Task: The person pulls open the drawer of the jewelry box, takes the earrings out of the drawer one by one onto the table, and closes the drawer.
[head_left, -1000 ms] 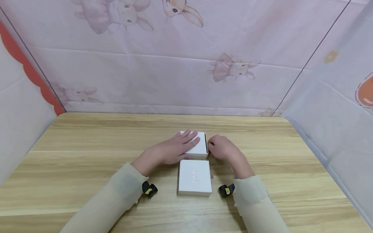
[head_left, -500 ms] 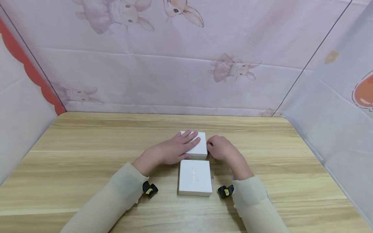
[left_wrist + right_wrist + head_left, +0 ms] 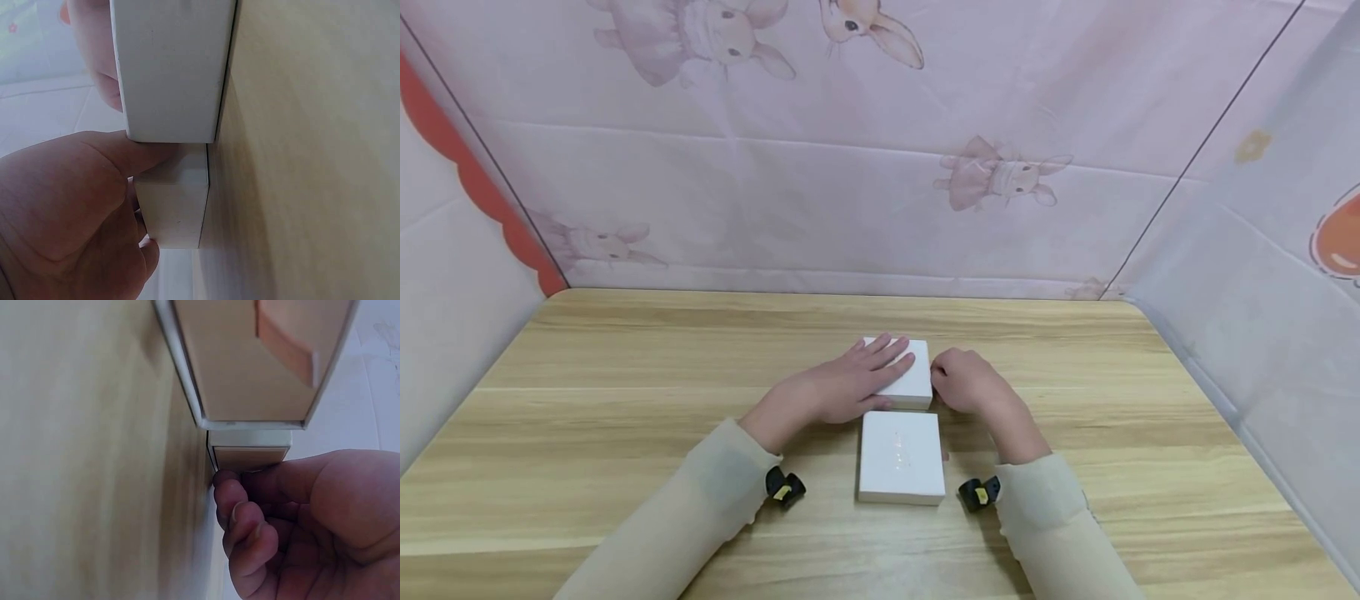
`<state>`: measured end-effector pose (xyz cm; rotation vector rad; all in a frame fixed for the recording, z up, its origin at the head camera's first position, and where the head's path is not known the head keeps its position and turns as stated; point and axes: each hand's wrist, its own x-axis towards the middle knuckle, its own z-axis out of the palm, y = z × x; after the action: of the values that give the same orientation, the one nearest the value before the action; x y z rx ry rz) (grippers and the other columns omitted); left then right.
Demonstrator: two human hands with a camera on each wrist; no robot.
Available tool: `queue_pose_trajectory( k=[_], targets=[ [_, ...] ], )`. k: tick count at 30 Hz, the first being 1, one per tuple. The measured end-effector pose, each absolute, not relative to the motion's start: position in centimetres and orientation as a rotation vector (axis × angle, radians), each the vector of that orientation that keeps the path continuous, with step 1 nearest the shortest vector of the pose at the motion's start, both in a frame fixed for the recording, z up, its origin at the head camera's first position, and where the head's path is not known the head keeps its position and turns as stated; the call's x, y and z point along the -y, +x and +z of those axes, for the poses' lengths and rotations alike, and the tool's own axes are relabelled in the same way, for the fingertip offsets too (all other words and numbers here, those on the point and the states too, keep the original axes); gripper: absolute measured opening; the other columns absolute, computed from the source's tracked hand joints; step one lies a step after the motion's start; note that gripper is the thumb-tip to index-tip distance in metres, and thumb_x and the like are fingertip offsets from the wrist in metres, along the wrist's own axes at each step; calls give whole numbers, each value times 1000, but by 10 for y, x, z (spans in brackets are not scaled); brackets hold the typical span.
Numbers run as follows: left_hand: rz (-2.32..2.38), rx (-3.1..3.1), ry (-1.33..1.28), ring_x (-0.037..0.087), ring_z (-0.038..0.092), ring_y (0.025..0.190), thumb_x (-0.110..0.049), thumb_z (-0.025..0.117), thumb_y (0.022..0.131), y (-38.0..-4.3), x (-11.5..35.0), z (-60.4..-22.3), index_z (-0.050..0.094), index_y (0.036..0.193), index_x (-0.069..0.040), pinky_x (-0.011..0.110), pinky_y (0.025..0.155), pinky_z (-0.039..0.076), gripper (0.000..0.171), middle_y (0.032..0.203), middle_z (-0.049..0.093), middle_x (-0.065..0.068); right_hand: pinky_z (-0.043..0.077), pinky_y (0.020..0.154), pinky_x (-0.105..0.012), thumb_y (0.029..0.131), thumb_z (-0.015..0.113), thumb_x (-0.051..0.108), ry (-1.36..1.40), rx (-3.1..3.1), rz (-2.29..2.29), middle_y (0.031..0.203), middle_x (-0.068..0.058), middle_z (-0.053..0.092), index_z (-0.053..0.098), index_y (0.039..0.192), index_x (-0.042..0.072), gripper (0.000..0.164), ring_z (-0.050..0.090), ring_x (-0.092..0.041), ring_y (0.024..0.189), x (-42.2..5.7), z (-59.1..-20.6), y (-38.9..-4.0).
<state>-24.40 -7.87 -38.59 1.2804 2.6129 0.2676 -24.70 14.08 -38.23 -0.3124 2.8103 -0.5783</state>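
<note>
Two small white drawer boxes lie in line on the wooden table (image 3: 662,467). My left hand (image 3: 857,382) lies flat across the far box (image 3: 917,375), fingers spread over its top and thumb along its near side. In the left wrist view the thumb (image 3: 147,156) reaches between the two boxes. My right hand (image 3: 966,379) has curled fingers at the far box's right end. In the right wrist view its thumb and forefinger pinch close together at the pinkish drawer front (image 3: 250,455); what lies between the tips is hidden.
The near box (image 3: 901,458), with faint gold lettering, sits just in front of the far one. From its drawer front sticks a pink ribbon tab (image 3: 284,347). A rabbit-print cloth (image 3: 820,208) hangs behind the table. Black wrist cameras show at both cuffs.
A dark gap along the far box's right end has closed as its drawer went in to the left. My right hand has shifted slightly left with it; the left hand stays put.
</note>
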Motion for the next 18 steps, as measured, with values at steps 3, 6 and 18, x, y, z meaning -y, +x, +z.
queue_pose_trajectory(
  k=[3, 6, 18],
  targets=[
    [256, -2616, 1284, 35, -1, 154, -33, 44, 107, -245, 79, -387, 13, 161, -13, 54, 123, 7, 65, 168, 1, 11, 43, 58, -30, 104, 48, 18, -317, -2812, -574, 64, -2, 59, 68, 83, 10, 30, 52, -18, 58, -140, -382, -247],
    [261, -2616, 1285, 35, 0, 154, -32, 44, 107, -245, 79, -386, 13, 161, -12, 54, 123, 7, 65, 168, 1, 11, 43, 58, -30, 104, 48, 18, -329, -2820, -564, 65, -3, 59, 67, 83, 10, 30, 52, -19, 59, -140, -382, -247],
    [262, -2616, 1288, 36, 0, 154, -31, 44, 107, -243, 79, -386, 13, 161, -11, 55, 123, 8, 65, 168, 2, 13, 45, 62, -31, 105, 48, 19, -353, -2841, -512, 71, -2, 60, 69, 90, 10, 27, 55, -19, 65, -139, -382, -247]
  ],
)
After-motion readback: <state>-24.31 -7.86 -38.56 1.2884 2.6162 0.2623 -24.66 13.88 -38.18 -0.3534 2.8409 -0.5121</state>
